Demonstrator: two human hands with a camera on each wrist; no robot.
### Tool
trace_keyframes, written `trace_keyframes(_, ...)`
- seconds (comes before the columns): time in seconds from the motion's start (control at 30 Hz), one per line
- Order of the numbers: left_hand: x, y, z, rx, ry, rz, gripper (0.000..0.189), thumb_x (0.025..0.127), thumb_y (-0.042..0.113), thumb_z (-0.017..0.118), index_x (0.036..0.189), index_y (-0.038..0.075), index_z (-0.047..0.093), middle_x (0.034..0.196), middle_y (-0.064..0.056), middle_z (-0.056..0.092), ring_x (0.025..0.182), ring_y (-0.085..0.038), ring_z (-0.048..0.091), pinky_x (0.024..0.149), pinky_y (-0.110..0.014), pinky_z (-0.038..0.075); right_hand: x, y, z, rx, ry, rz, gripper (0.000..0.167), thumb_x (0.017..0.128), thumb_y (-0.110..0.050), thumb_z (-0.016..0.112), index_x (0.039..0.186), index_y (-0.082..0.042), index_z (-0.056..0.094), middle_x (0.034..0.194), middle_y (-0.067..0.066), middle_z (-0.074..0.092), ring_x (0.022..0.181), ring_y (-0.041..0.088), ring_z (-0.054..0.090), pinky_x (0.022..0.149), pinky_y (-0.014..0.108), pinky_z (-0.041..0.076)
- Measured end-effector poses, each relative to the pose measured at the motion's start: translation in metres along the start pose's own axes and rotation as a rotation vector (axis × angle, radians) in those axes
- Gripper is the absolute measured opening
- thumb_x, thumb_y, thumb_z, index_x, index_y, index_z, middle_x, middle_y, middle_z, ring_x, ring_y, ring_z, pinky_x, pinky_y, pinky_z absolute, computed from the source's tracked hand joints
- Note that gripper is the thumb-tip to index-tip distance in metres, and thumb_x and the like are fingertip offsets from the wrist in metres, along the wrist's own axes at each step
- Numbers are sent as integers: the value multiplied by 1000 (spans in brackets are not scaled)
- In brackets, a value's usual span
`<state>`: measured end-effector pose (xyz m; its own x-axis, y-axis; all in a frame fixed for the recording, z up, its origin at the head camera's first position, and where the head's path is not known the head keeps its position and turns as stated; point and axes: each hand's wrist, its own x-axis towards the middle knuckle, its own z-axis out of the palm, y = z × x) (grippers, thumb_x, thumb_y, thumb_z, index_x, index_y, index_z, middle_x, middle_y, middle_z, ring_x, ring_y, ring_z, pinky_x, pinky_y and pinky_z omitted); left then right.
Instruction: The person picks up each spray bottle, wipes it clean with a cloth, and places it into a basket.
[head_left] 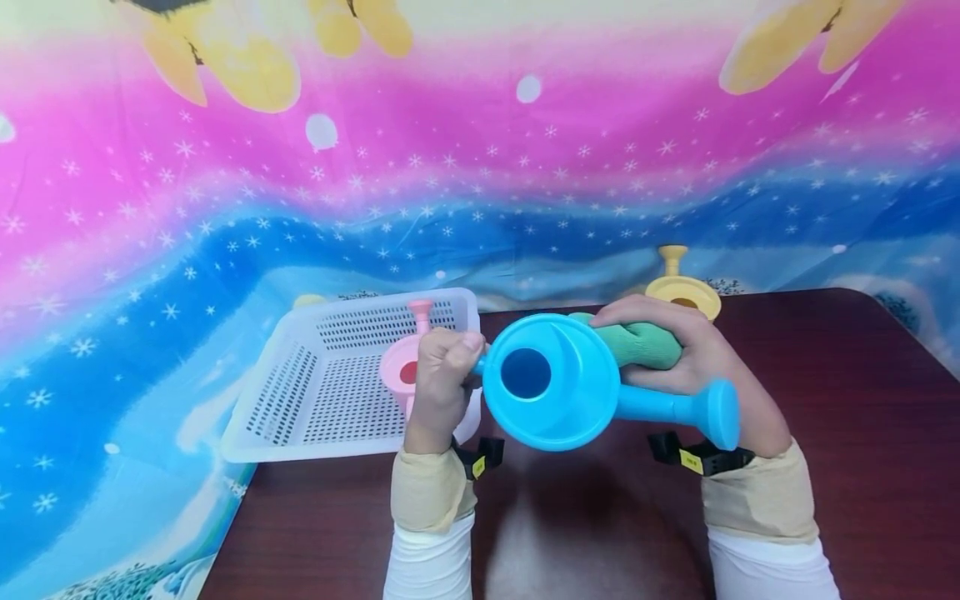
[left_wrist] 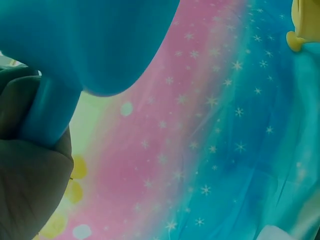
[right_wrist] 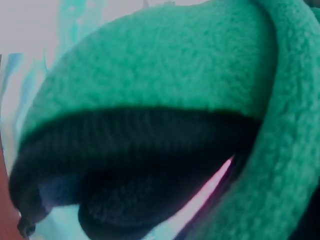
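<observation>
Wiping, I judge: my left hand (head_left: 441,375) grips the blue watering can (head_left: 581,400), my right hand (head_left: 705,354) green cloth (head_left: 648,343); next stroke needs steadiness.

Spotting a yellow watering can (head_left: 680,290) at the far edge of the desk (head_left: 847,400), and, far left corner, a pink watering can (head_left: 396,352) in a white basket (head_left: 322,452)!
</observation>
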<state>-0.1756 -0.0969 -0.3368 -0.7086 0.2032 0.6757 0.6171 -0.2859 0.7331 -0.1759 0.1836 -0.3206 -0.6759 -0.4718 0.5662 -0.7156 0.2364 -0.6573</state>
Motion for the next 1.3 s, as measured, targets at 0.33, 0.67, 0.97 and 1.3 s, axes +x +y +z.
trace_keyframes(0.33,1,-4,-1,13,-84,22,67,106,43,46,51,5,41,47,-9,36,40,-17,34,39,-25,25,-5,1,-2,193,46,-44,65,69,23,73,130,-1,68,132,-4,67,121,15,59,90,22,53)
trace_keyframes(0.67,1,-1,9,29,-175,12,49,98,16,42,51,3,42,48,-8,34,44,-17,32,43,-26,21,-13,-6,-2,292,70,76,61,75,23,70,132,1,66,136,3,65,127,21,56,90,26,57)
trace_keyframes(0.97,3,-2,15,23,-307,21,58,105,26,45,51,3,45,47,-8,36,42,-16,35,40,-28,26,-8,7,-1,399,-31,-143,68,70,30,67,132,1,65,138,8,64,127,23,58,90,29,58)
trace_keyframes(1.3,5,1,26,34,-414,-16,50,99,16,45,51,6,45,48,-6,32,44,-14,32,45,-29,22,0,14,2,334,-239,-177,62,78,19,75,133,-6,67,136,5,65,132,22,56,99,31,54)
